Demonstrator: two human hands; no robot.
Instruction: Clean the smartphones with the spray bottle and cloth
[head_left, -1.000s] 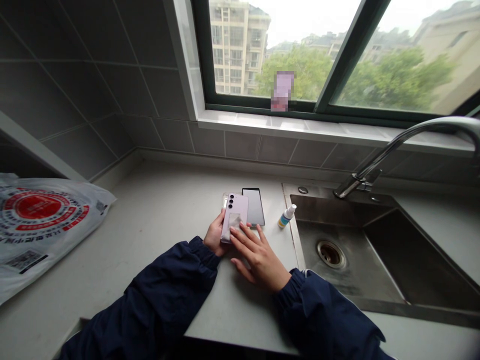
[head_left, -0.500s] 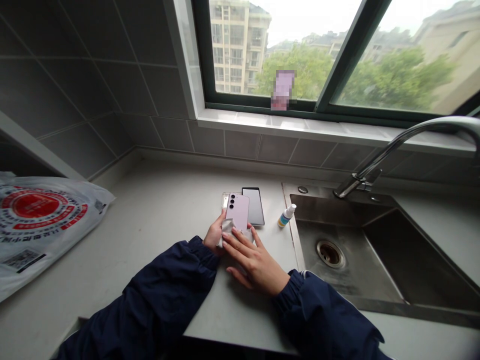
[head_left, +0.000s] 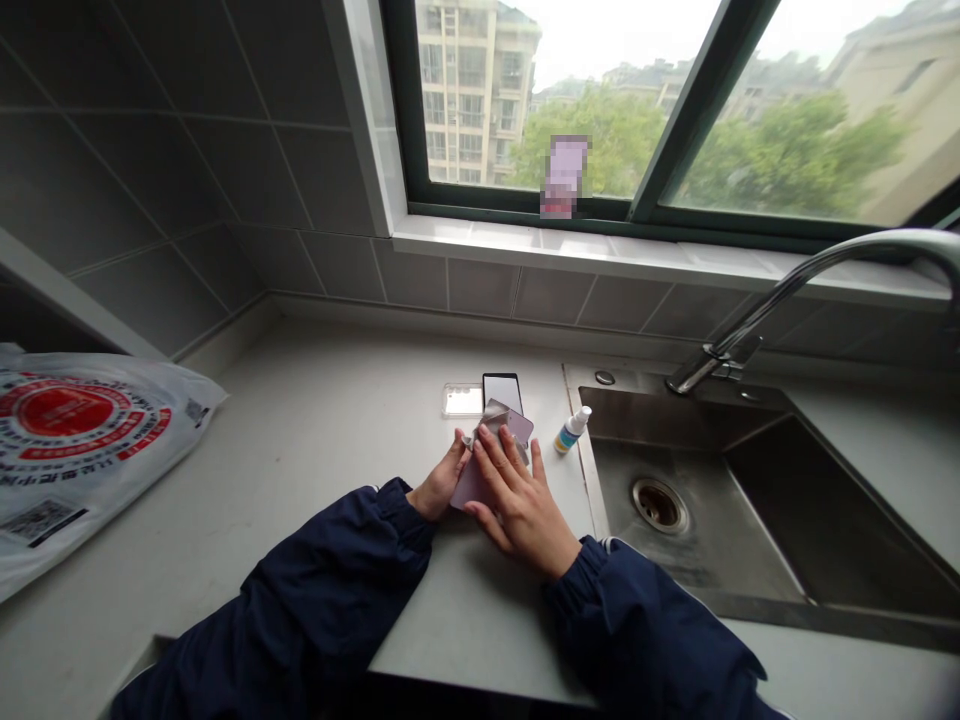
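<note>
A pale lilac phone (head_left: 471,487) lies tilted in my left hand (head_left: 436,483), which grips it along its left side with the thumb up. My right hand (head_left: 525,515) rests over the phone, its outstretched fingers holding a thin grey cloth (head_left: 495,412) against the surface. One corner of the phone shows beyond the cloth; the camera lenses are not visible. Just past my hands, a clear phone case (head_left: 462,400) and a dark-edged device with a pale screen (head_left: 502,386) lie on the counter. A small spray bottle (head_left: 573,430) with a white cap stands to their right.
A steel sink (head_left: 757,607) with a curved chrome faucet (head_left: 731,335) is set into the counter (head_left: 337,400) on the right. At the left lies a white plastic bag (head_left: 172,385) with red print. A tiled wall and window sill border the back.
The phone has turned clockwise and come nearer to me, uncovering the clear case. My right hand and the cloth have moved up over the phone, and its camera lenses have gone out of sight.
</note>
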